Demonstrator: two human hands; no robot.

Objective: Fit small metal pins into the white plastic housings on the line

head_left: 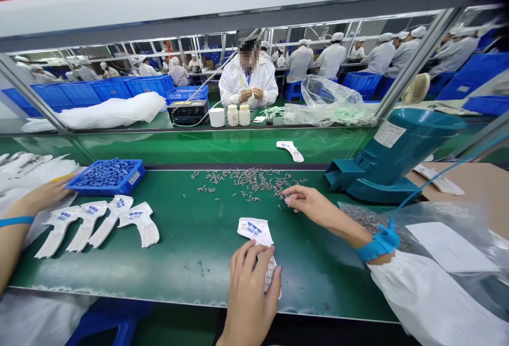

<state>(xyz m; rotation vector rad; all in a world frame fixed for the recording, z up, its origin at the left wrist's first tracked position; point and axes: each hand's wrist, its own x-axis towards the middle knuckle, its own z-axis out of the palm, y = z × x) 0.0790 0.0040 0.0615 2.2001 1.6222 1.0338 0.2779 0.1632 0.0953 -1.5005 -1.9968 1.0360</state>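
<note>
My left hand (250, 290) lies at the near edge of the green mat (199, 261), fingers curled over a white plastic part (254, 231) with a blue insert, holding it down. My right hand (308, 205), in a white sleeve with a blue wrist strap (379, 245), reaches to the edge of a scatter of small metal screws (250, 180). Its fingertips are pinched together there, and whatever is between them is too small to see.
Several white parts (99, 221) lie in a row at left beside a blue tray of blue pieces (106, 175). A co-worker's bare arm (35, 200) enters from the left. A teal machine (392, 155) and plastic bags (437, 229) stand at right. Workers sit beyond the conveyor (222, 147).
</note>
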